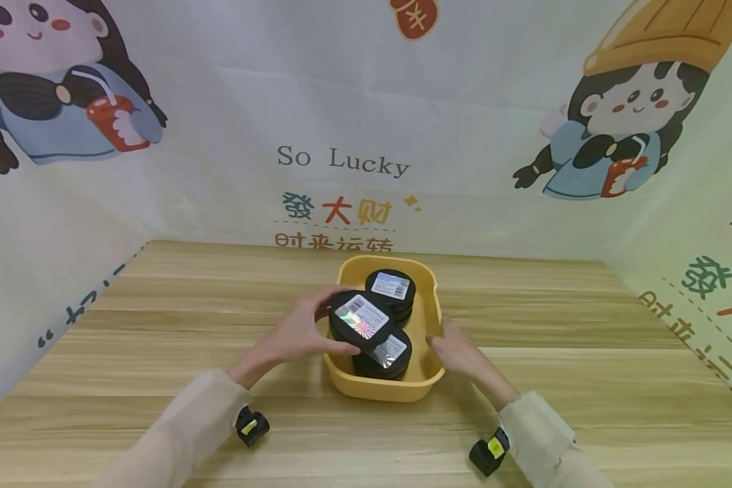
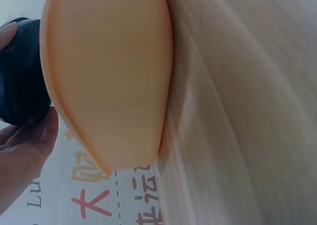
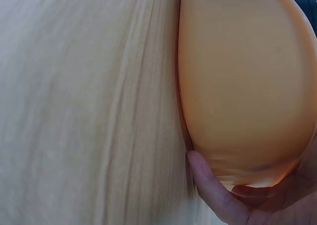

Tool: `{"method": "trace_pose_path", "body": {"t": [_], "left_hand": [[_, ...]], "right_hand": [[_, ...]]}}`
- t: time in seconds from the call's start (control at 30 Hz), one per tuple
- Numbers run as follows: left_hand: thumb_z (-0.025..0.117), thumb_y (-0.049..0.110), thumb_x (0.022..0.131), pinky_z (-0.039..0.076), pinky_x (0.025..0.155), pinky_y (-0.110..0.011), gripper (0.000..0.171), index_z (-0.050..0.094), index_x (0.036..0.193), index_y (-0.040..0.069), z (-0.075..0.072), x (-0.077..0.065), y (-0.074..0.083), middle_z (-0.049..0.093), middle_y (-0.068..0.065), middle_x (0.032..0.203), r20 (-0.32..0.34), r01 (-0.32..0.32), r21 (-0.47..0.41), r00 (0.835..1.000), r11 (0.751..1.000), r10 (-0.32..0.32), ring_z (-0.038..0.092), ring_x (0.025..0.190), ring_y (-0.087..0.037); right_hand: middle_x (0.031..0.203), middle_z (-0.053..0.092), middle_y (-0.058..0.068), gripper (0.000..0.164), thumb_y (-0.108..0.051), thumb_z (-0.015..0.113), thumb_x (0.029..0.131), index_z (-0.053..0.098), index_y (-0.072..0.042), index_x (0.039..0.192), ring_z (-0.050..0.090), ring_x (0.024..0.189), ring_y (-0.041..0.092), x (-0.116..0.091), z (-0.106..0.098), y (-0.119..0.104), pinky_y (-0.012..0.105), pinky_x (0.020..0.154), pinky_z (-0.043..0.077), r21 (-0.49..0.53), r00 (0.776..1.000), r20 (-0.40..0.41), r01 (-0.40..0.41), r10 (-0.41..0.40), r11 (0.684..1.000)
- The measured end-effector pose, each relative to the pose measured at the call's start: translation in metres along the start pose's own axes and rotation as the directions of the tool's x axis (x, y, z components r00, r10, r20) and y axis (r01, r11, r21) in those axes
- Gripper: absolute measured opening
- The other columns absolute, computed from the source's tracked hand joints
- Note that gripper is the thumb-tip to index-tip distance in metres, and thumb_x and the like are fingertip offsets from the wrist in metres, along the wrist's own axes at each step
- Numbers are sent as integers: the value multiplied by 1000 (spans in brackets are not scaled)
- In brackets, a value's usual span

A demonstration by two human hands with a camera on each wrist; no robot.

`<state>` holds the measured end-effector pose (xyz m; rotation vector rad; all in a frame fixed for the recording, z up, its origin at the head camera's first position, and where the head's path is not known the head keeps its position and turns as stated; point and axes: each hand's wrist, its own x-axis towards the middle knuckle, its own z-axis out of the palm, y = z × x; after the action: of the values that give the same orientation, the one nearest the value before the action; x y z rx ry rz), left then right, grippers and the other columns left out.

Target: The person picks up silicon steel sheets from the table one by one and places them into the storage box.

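In the head view my left hand grips a flat, round black container by its sides, thumb near and fingers far. This container, with a white and shiny label on top, is tilted above a yellow plastic basket. Inside the basket stand more round black containers: a stack at the back and another container at the front, partly hidden under the held one. My right hand holds the basket's right side at the rim; in the right wrist view its fingers lie against the outer wall.
The basket stands on a wood-grain table. Behind it hangs a pale printed cloth with cartoon figures and lettering, which also runs along both sides. A small black camera hangs at each wrist.
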<state>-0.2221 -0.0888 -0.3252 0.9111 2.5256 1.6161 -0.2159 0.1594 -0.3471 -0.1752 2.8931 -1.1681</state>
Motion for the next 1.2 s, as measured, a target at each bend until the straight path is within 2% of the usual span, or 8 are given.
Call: {"method": "trace_pose_path", "body": {"t": [0.23, 0.5, 0.77, 1.0, 1.2], "left_hand": [[82, 17, 58, 35, 97, -39, 81, 43, 127, 2, 8, 2, -1, 52, -12, 121, 61, -42, 55, 997, 998, 38, 48, 114, -27], [83, 23, 58, 36, 96, -39, 81, 43, 127, 6, 14, 3, 1, 51, -14, 121, 92, -1, 119, 996, 993, -10, 47, 115, -27], [83, 25, 56, 38, 94, -38, 78, 46, 122, 6, 19, 6, 0, 56, -12, 115, 114, -57, 197, 993, 979, 34, 51, 110, -25], [82, 27, 57, 38, 93, -41, 79, 45, 123, 5, 21, 7, 0, 56, -12, 116, 136, -36, 237, 991, 971, 4, 51, 110, -26], [82, 29, 57, 40, 89, -41, 80, 45, 122, 3, 22, 8, 2, 56, -13, 114, 143, -67, 327, 990, 943, 20, 52, 104, -26]], "right_hand": [[94, 54, 24, 36, -2, 44, 81, 40, 17, 111, 54, 86, 31, -1, -1, -1, 42, 77, 46, 3, 1000, 5, -1, 1, 1000], [90, 55, 22, 34, -3, 44, 80, 42, 16, 108, 54, 81, 28, -1, -1, 0, 40, 74, 47, -1, 1000, -1, 1, -1, 1000], [90, 54, 21, 34, -4, 44, 80, 43, 16, 108, 53, 81, 29, 0, 0, 1, 41, 75, 45, -11, 1000, -6, 4, -5, 1000], [91, 55, 22, 35, -3, 44, 80, 42, 16, 109, 53, 81, 29, 0, 0, 0, 41, 75, 46, -5, 1000, 0, 4, -4, 1000], [93, 55, 23, 36, -3, 44, 81, 41, 16, 111, 54, 84, 29, -1, 0, 0, 41, 76, 46, -3, 1000, 2, 0, 0, 1000]]}}
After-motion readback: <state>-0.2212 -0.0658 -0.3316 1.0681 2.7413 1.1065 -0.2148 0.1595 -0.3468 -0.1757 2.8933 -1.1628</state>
